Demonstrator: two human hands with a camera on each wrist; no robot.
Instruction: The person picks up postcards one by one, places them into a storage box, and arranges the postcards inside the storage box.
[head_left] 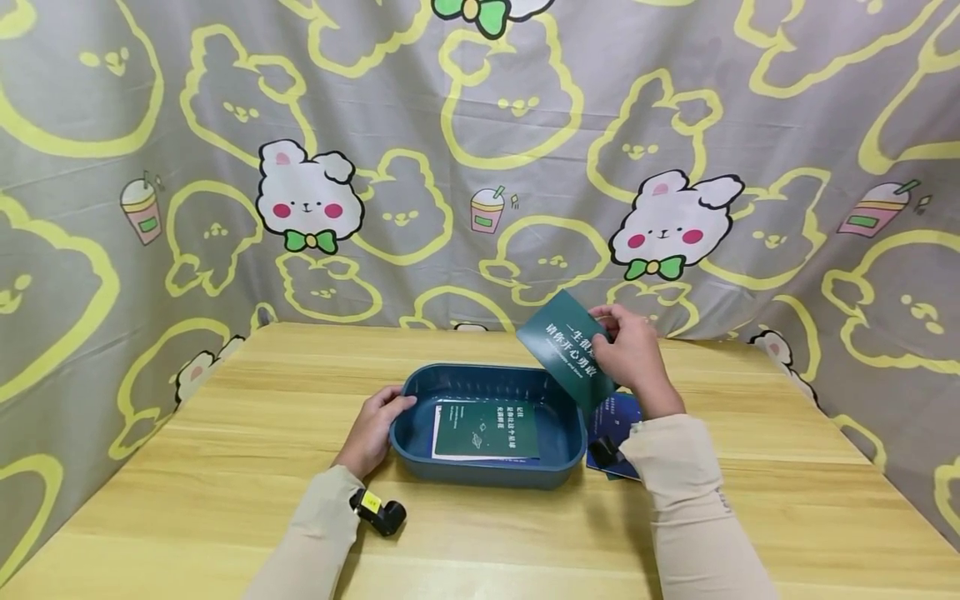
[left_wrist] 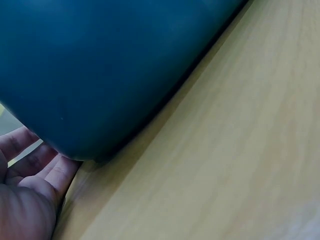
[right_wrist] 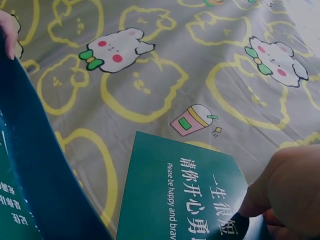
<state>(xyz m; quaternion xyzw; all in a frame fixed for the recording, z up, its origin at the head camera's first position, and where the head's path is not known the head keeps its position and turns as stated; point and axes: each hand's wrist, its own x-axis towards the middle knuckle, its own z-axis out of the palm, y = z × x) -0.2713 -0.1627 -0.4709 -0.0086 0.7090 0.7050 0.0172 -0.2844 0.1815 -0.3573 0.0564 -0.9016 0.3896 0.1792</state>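
A dark teal plastic basin (head_left: 487,477) stands on the table. My left hand (head_left: 375,429) holds it by its left end, the thumb at the rim; in the left wrist view, fingers (left_wrist: 62,172) touch the outer wall. My right hand (head_left: 633,350) pinches a green card (head_left: 558,342) with white lettering between thumb and fingers. This card is tilted above the basin's right end, and its lettering also shows in the right wrist view. Inside the basin lies a green card (head_left: 487,429) on top of other cards, whose edges peek out.
Right of the basin, dark blue and green cards (head_left: 621,417) lie on the wooden table (head_left: 225,433), partly hidden by the right wrist. Behind the table hangs a grey curtain (head_left: 420,275) with cartoon rabbits. A small black camera (head_left: 382,512) is strapped to the left wrist.
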